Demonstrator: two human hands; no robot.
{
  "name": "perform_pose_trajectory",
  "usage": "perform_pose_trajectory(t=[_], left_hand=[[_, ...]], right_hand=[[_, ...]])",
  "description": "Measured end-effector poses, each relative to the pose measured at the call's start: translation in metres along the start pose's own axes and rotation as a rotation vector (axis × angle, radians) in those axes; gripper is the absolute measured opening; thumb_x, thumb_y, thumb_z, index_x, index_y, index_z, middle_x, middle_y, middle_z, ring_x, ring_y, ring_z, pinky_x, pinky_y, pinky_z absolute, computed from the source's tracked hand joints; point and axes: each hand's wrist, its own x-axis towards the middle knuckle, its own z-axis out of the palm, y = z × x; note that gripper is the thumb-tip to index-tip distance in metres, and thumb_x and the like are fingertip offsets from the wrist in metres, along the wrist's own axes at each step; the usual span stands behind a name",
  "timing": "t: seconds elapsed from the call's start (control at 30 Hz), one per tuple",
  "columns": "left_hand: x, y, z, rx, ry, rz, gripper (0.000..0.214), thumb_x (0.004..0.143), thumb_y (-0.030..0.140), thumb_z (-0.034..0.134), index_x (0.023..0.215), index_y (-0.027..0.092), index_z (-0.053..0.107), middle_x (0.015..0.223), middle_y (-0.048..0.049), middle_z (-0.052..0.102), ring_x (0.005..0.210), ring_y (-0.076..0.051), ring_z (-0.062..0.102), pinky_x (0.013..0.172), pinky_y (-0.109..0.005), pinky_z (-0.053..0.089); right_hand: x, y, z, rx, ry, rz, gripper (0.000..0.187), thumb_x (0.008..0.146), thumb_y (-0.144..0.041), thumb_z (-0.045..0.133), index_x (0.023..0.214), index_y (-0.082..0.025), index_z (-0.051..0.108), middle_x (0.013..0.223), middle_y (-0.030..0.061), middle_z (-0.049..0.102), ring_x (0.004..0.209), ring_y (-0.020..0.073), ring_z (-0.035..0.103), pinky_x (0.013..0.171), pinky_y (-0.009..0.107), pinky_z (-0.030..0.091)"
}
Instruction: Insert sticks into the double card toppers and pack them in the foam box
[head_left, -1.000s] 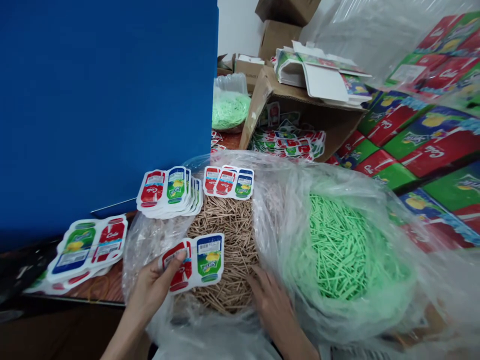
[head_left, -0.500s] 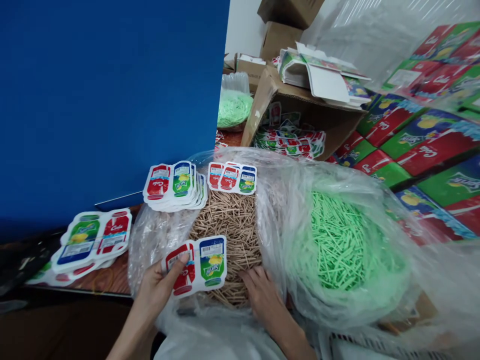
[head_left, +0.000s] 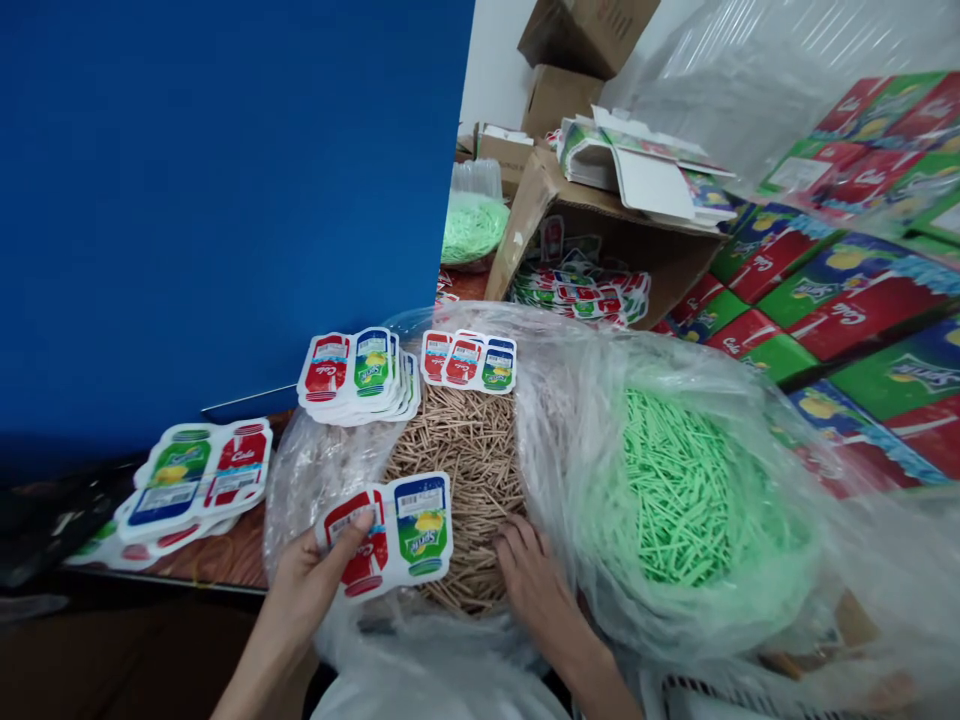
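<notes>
Sliding forward over brown sticks [head_left: 465, 450], the right hand [head_left: 536, 585] lies open; the left hand [head_left: 307, 585] still grips the printed card [head_left: 409, 530].

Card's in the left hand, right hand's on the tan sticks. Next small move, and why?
Probably pinch a few tan sticks with the right hand: its fingertips rest on the pile in the open plastic bag, and the left hand holds the can-printed card right beside it.

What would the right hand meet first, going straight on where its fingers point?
The right hand would first meet the heap of brown sticks, which it seems to be touching now, though depth is unclear.
</notes>
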Motion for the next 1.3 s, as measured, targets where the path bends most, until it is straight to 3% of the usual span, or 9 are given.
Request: perform_pose_trajectory(t=[0.1, 0.23, 0.4, 0.57, 0.8, 0.97, 1.17, 1.23, 1.3], left_hand=[[0.002, 0.001, -0.005, -0.034, 0.019, -0.023, 0.027, 0.056, 0.035, 0.080, 0.064, 0.013, 0.068, 0.052, -0.0024, 0.072, 0.050, -0.023, 0.069, 0.051, -0.028, 0.057], [0.004, -0.002, -0.009, -0.086, -0.039, -0.085, 0.027, 0.052, 0.032, 0.083, 0.066, 0.014, 0.069, 0.054, -0.0025, 0.072, 0.052, -0.024, 0.069, 0.053, -0.032, 0.057], [0.004, -0.006, -0.005, 0.130, -0.306, -0.064, 0.034, 0.064, 0.047, 0.074, 0.063, 0.014, 0.068, 0.053, -0.0013, 0.069, 0.052, -0.018, 0.065, 0.056, -0.026, 0.053], [0.007, -0.018, 0.016, 0.633, -0.856, 0.244, 0.032, 0.085, 0.041, 0.054, 0.078, 0.015, 0.071, 0.071, -0.0023, 0.071, 0.063, -0.014, 0.061, 0.058, -0.019, 0.045], [0.014, -0.037, 0.068, 0.973, -0.958, 0.588, 0.020, 0.082, 0.014, 0.054, 0.088, 0.018, 0.073, 0.086, -0.0059, 0.075, 0.082, -0.018, 0.067, 0.075, -0.023, 0.045], [0.021, -0.046, 0.077, 1.000, -0.919, 0.648, 0.020, 0.078, 0.008, 0.055, 0.079, 0.015, 0.074, 0.078, -0.0059, 0.076, 0.075, -0.018, 0.067, 0.067, -0.022, 0.045], [0.013, -0.037, 0.062, 0.981, -0.940, 0.535, 0.020, 0.078, 0.007, 0.055, 0.077, 0.017, 0.072, 0.075, -0.0032, 0.074, 0.071, -0.017, 0.066, 0.066, -0.021, 0.046], [0.011, -0.023, 0.054, 0.933, -0.917, 0.571, 0.018, 0.081, 0.012, 0.053, 0.079, 0.018, 0.070, 0.081, -0.0047, 0.073, 0.077, -0.018, 0.066, 0.072, -0.024, 0.047], [0.011, -0.009, 0.047, 0.881, -0.867, 0.673, 0.019, 0.084, 0.014, 0.049, 0.085, 0.018, 0.068, 0.105, -0.0100, 0.069, 0.098, -0.022, 0.062, 0.086, -0.029, 0.045]], right_hand=[[0.006, 0.011, -0.008, 0.360, 0.027, 0.103, 0.024, 0.087, -0.005, 0.038, 0.099, -0.016, 0.056, 0.107, 0.0131, 0.059, 0.114, 0.0290, 0.045, 0.093, 0.047, 0.035], [0.017, 0.020, -0.011, 0.714, 0.067, 0.263, 0.019, 0.091, -0.019, 0.038, 0.078, -0.021, 0.052, 0.082, 0.0068, 0.059, 0.081, 0.0244, 0.054, 0.075, 0.041, 0.042], [0.035, 0.021, -0.014, 1.039, 0.127, 0.443, 0.020, 0.094, -0.033, 0.036, 0.086, -0.022, 0.051, 0.081, 0.0048, 0.061, 0.078, 0.0213, 0.057, 0.074, 0.035, 0.043], [0.061, 0.022, -0.017, 1.504, 0.167, 0.609, 0.032, 0.089, -0.051, 0.042, 0.084, -0.022, 0.053, 0.079, 0.0018, 0.061, 0.077, 0.0184, 0.060, 0.083, 0.036, 0.044], [0.082, 0.006, -0.024, 2.037, 0.036, 0.769, 0.034, 0.072, -0.050, 0.067, 0.077, -0.019, 0.052, 0.063, -0.0049, 0.049, 0.056, 0.0115, 0.055, 0.061, 0.029, 0.047], [0.074, -0.014, -0.022, 2.166, -0.051, 0.728, 0.041, 0.065, -0.048, 0.074, 0.089, -0.018, 0.058, 0.064, -0.0037, 0.054, 0.055, 0.0114, 0.055, 0.057, 0.025, 0.042], [0.067, -0.011, -0.021, 1.982, -0.017, 0.624, 0.036, 0.074, -0.054, 0.063, 0.085, -0.020, 0.057, 0.064, -0.0045, 0.052, 0.053, 0.0100, 0.048, 0.057, 0.024, 0.039], [0.066, -0.004, -0.026, 1.905, -0.019, 0.596, 0.030, 0.077, -0.049, 0.064, 0.079, -0.019, 0.060, 0.065, -0.0037, 0.055, 0.057, 0.0106, 0.048, 0.061, 0.024, 0.040], [0.065, 0.001, -0.034, 1.784, -0.052, 0.547, 0.024, 0.078, -0.044, 0.063, 0.075, -0.020, 0.063, 0.065, -0.0030, 0.057, 0.060, 0.0128, 0.051, 0.063, 0.025, 0.041]])
